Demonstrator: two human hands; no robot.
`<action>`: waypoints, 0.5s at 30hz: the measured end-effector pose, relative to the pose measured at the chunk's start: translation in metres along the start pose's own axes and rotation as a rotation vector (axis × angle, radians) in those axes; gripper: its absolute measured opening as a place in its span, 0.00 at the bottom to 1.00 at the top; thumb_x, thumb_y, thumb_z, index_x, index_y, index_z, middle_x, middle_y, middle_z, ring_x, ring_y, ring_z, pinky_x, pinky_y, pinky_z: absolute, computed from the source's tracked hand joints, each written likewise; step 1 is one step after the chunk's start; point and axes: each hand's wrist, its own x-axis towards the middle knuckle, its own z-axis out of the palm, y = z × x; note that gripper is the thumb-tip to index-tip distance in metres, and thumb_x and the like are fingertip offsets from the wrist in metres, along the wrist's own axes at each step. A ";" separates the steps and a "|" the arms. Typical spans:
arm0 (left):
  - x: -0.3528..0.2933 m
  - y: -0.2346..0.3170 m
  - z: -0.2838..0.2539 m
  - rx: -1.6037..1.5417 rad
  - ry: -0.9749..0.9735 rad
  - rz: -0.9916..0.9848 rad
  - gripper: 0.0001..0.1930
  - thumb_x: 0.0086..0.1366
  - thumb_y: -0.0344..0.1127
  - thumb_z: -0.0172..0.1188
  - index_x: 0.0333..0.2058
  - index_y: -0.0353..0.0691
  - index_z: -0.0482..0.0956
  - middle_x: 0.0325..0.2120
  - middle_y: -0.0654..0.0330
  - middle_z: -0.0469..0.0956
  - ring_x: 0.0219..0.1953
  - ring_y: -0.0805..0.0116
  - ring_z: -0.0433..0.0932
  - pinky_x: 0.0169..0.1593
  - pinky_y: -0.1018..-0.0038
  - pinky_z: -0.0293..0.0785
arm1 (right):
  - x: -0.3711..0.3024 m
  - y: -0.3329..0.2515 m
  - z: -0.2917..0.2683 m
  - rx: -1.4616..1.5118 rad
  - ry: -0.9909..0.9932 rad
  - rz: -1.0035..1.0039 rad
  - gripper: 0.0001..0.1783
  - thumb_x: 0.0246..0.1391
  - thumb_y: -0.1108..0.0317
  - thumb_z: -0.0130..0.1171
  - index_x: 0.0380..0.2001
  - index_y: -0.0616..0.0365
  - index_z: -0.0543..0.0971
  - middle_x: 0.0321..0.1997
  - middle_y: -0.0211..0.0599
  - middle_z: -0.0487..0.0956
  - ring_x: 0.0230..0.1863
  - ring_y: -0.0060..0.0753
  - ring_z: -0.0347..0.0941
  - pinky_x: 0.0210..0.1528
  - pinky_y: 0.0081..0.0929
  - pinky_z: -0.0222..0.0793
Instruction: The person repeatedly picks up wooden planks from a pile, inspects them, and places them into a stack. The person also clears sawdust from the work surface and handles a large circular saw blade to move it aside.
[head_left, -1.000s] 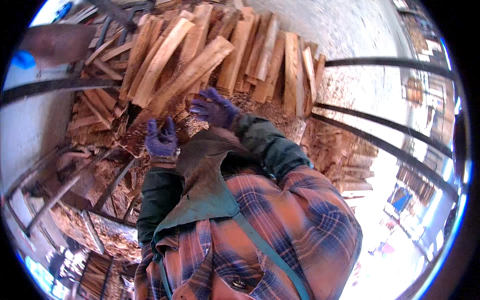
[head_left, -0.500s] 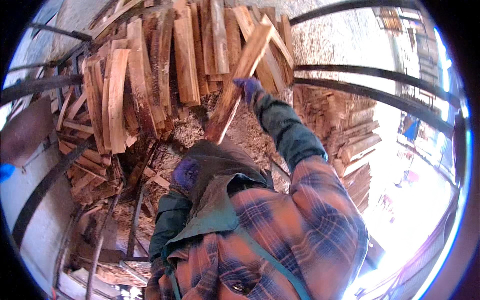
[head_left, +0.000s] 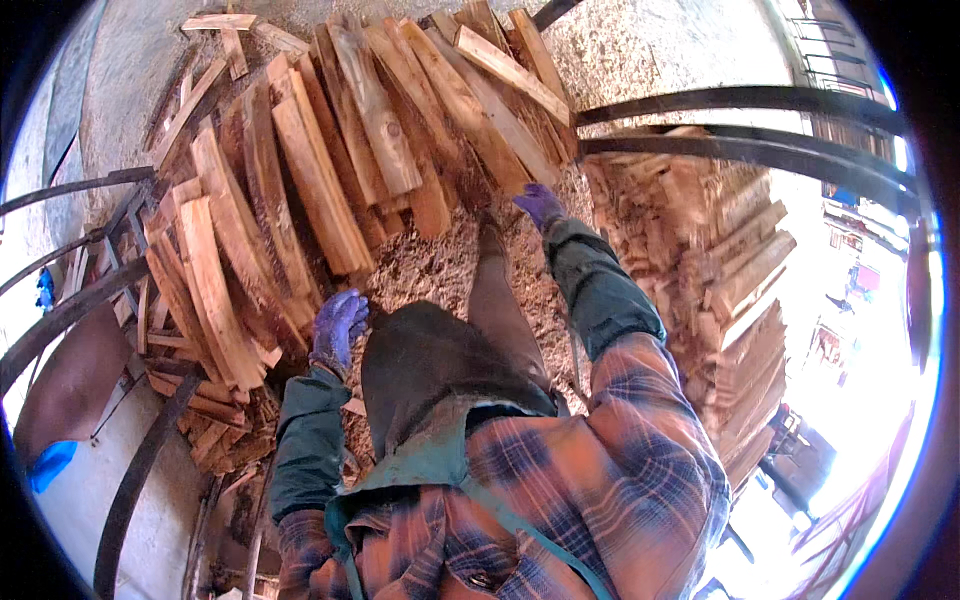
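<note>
Now the left hand (head_left: 340, 325) sits nearer the planks (head_left: 320, 190).

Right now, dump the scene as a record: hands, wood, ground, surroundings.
left hand: purple-gloved, near the planks' lower ends, nothing visible in it
right hand: purple-gloved, by the row's right end; grip unclear
planks: rough, side by side, fanned out ahead
ground: wood chips
right side: wood stack, dark metal bars
clothing: dark apron, plaid shirt

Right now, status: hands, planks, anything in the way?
Left hand: open, nothing held. Right hand: open, near planks, contact unclear. Planks piled side by side, one lying across. Dark bars right of pile.
</note>
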 end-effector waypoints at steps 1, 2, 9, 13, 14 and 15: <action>0.023 0.015 0.015 0.117 0.016 0.069 0.18 0.65 0.41 0.58 0.50 0.38 0.74 0.44 0.58 0.78 0.42 0.69 0.77 0.46 0.73 0.74 | 0.019 0.021 -0.014 0.025 0.042 0.053 0.38 0.48 0.54 0.67 0.57 0.62 0.66 0.54 0.51 0.73 0.55 0.45 0.70 0.58 0.36 0.66; 0.045 0.028 0.029 0.223 0.031 0.137 0.18 0.66 0.41 0.58 0.50 0.37 0.74 0.45 0.57 0.77 0.43 0.68 0.77 0.48 0.72 0.73 | 0.037 0.035 -0.029 0.039 0.081 0.104 0.39 0.47 0.53 0.66 0.58 0.61 0.65 0.55 0.53 0.72 0.55 0.48 0.70 0.59 0.38 0.65; 0.251 0.136 0.141 0.830 0.555 0.680 0.42 0.56 0.48 0.67 0.62 0.33 0.59 0.63 0.46 0.59 0.66 0.52 0.56 0.68 0.63 0.52 | 0.209 -0.056 -0.115 -0.614 0.122 -0.213 0.56 0.37 0.44 0.71 0.65 0.53 0.57 0.65 0.52 0.62 0.66 0.56 0.56 0.68 0.44 0.52; 0.313 0.165 0.175 0.927 0.844 0.438 0.45 0.53 0.48 0.70 0.63 0.34 0.57 0.60 0.45 0.62 0.64 0.50 0.59 0.64 0.61 0.59 | 0.284 -0.084 -0.122 -0.650 -0.119 -0.198 0.59 0.31 0.42 0.73 0.65 0.53 0.58 0.65 0.52 0.61 0.64 0.55 0.59 0.65 0.44 0.57; 0.314 0.164 0.180 0.807 0.808 0.478 0.45 0.53 0.46 0.70 0.63 0.34 0.57 0.60 0.46 0.62 0.63 0.51 0.60 0.63 0.62 0.60 | 0.295 -0.087 -0.125 -0.623 -0.206 -0.125 0.58 0.31 0.42 0.73 0.64 0.53 0.58 0.65 0.52 0.61 0.64 0.55 0.59 0.64 0.43 0.58; 0.316 0.163 0.179 0.688 0.773 0.516 0.44 0.53 0.45 0.70 0.63 0.33 0.57 0.60 0.46 0.62 0.63 0.52 0.60 0.63 0.63 0.62 | 0.303 -0.084 -0.128 -0.581 -0.216 -0.114 0.56 0.31 0.42 0.73 0.63 0.52 0.61 0.62 0.55 0.65 0.62 0.55 0.63 0.62 0.42 0.60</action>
